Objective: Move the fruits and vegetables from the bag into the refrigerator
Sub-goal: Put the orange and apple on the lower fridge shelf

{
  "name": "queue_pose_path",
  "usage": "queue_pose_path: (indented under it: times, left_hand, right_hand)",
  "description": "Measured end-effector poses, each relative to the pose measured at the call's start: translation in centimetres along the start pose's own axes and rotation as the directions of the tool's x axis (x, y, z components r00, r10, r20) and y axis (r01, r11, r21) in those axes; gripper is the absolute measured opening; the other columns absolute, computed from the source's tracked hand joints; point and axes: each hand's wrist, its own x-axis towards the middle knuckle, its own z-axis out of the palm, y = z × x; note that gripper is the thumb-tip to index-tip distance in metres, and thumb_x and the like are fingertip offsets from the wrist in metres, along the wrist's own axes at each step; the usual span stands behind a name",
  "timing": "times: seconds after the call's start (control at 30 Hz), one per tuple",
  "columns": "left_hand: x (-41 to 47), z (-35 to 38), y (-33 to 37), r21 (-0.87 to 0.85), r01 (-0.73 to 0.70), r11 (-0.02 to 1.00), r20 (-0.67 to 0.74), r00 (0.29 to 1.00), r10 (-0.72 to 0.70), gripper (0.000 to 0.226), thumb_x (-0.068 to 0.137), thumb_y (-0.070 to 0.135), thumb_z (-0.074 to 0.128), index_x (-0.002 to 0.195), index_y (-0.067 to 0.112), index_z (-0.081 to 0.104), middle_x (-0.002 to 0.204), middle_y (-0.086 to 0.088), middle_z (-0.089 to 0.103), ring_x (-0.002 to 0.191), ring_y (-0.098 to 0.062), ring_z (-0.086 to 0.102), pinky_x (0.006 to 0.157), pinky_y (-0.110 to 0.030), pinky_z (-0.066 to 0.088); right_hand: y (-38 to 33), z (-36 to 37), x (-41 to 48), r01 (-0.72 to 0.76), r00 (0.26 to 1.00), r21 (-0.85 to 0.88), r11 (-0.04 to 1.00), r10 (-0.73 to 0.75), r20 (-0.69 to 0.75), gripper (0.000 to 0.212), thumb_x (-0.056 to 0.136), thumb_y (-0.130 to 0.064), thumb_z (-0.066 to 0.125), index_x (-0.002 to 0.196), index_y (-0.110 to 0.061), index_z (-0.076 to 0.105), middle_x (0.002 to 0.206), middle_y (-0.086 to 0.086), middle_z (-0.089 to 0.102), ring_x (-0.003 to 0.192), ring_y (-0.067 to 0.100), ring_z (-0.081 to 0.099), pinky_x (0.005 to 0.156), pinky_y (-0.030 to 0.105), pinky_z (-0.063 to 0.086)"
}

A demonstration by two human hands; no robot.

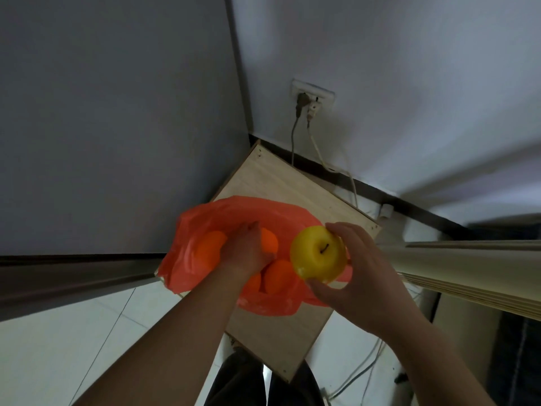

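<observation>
1. Nearest, the right hand (360, 265) grips a round yellow apple (319, 253), lifted just over the bag's rim.
2. The left hand (246, 247) reaches into the crumpled orange-red plastic bag (205, 218) on a pale wooden cabinet top (281, 183); its fingers are buried, so I cannot tell its grip.
3. Several round orange fruits (278, 276) are in the bag, so most of the job looks left.
4. No refrigerator interior shows.

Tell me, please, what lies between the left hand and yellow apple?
Head view: an orange fruit in the red bag, between left hand and yellow apple.
</observation>
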Motion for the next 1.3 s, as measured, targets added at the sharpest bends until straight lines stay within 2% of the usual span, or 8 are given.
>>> queue_pose_path:
  times: [0.2,0.37,0.43,0.53,0.7,1.0,1.17,1.3]
  left_hand:
    - [-3.2,-1.2,-0.2,-0.136,-0.080,0.988,-0.070,0.995,0.071,0.069,0.066,0.041,0.069,0.126,0.016,0.046,0.128,-0.010,0.054,0.116,-0.029,0.052,0.095,-0.044,0.045]
    - [-13.7,-6.0,1.8,-0.332,-0.128,0.935,-0.185,0.980,0.069,0.080,0.069,0.037,0.078,0.137,0.025,0.037,0.139,0.002,0.042,0.125,-0.018,0.044,0.097,-0.030,0.038]
    - [-18.4,-7.2,2.4,-0.385,-0.140,0.912,-0.236,0.971,0.049,0.081,0.070,0.035,0.078,0.138,0.027,0.035,0.140,0.003,0.040,0.124,-0.017,0.044,0.096,-0.031,0.039]
    - [-24.4,-8.6,2.8,-0.498,-0.160,0.852,-0.300,0.954,0.004,0.077,0.068,0.039,0.078,0.133,0.035,0.037,0.131,0.011,0.040,0.117,-0.014,0.047,0.092,-0.034,0.047]
    - [-31.4,-10.4,3.2,-0.653,-0.267,0.708,-0.385,0.923,-0.006,0.070,0.060,0.044,0.073,0.121,0.048,0.039,0.130,0.014,0.040,0.112,-0.007,0.048,0.073,-0.012,0.047]
    - [-38.2,-11.7,1.5,-0.689,-0.467,0.554,-0.465,0.872,0.156,0.071,0.055,0.036,0.076,0.118,0.047,0.045,0.128,0.008,0.047,0.104,-0.008,0.056,0.068,-0.014,0.054]
    - [-42.0,-7.5,0.6,-0.739,-0.511,0.439,-0.461,0.859,0.223,0.071,0.063,0.024,0.078,0.127,0.027,0.048,0.122,0.010,0.050,0.101,-0.002,0.056,0.068,-0.012,0.052]
    - [-46.0,-3.6,-1.4,-0.720,-0.520,0.459,-0.440,0.854,0.277,0.077,0.057,0.045,0.084,0.124,0.033,0.049,0.122,0.013,0.051,0.103,-0.009,0.059,0.066,-0.017,0.054]
  right_hand:
    - [-0.2,-0.9,-0.7,-0.050,0.999,0.056,0.997,0.049,0.024,0.086,0.066,-0.044,0.077,0.137,-0.029,0.031,0.135,-0.011,0.037,0.108,0.006,0.043,0.076,0.007,0.033]
    - [-2.4,-3.9,-3.5,-0.130,0.991,0.181,0.975,0.127,0.028,0.090,0.064,-0.042,0.080,0.139,-0.027,0.030,0.129,-0.012,0.045,0.108,0.006,0.046,0.080,0.019,0.041]
    - [-3.6,-5.1,-5.1,-0.109,0.994,0.204,0.973,0.108,0.017,0.082,0.064,-0.039,0.080,0.133,-0.030,0.036,0.119,-0.016,0.046,0.102,0.007,0.049,0.073,0.014,0.041]
    - [-5.7,-6.9,-7.7,-0.052,0.999,0.217,0.975,0.052,0.006,0.077,0.064,-0.038,0.081,0.129,-0.033,0.040,0.115,-0.019,0.044,0.102,0.002,0.048,0.077,0.018,0.046]
    - [-10.4,-8.8,-11.7,0.046,0.999,0.238,0.970,-0.048,0.003,0.076,0.064,-0.039,0.080,0.127,-0.038,0.038,0.119,-0.024,0.042,0.108,-0.012,0.041,0.079,0.013,0.043]
    - [-16.2,-8.1,-21.1,0.131,0.972,0.253,0.958,-0.074,-0.223,0.073,0.063,-0.039,0.081,0.125,-0.040,0.041,0.127,-0.021,0.040,0.113,-0.007,0.042,0.074,0.015,0.050]
    - [-17.1,-4.0,-28.5,0.091,0.928,0.322,0.942,0.037,-0.371,0.078,0.066,-0.033,0.081,0.131,-0.035,0.039,0.124,-0.027,0.038,0.116,0.000,0.042,0.076,0.020,0.051]
    - [-18.1,-1.0,-35.3,0.069,0.893,0.386,0.920,0.115,-0.435,0.077,0.067,-0.031,0.080,0.131,-0.035,0.037,0.120,-0.031,0.040,0.114,-0.007,0.043,0.074,0.013,0.049]
